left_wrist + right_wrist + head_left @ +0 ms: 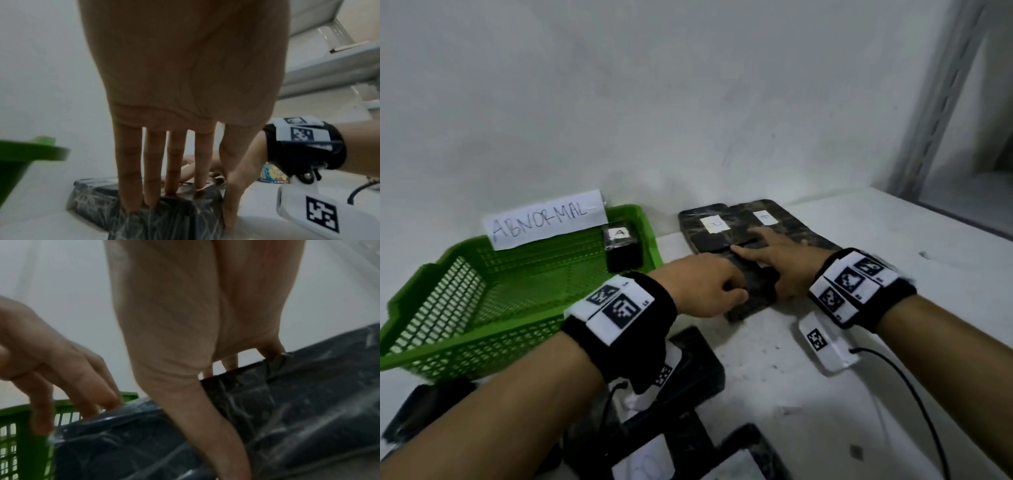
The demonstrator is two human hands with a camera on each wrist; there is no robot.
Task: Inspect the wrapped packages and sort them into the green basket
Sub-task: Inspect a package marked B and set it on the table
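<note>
Now both hands on one dark plastic-wrapped package (751, 287) on the white bench (893, 260): left hand (702, 286) gripping its near end, right hand (779, 263) flat, fingers spread. Slippery film, likely to slide if lifted one-sided. Green mesh basket (482, 294) at ten o'clock, one labelled package (621, 246) inside. More wrapped packages (739, 222) touching at twelve, crowding the lift.

We see a perforated plastic green basket (482, 301) bearing a paper label (544, 219). Glossy, crinkled film wraps the dark package (164, 216).
</note>
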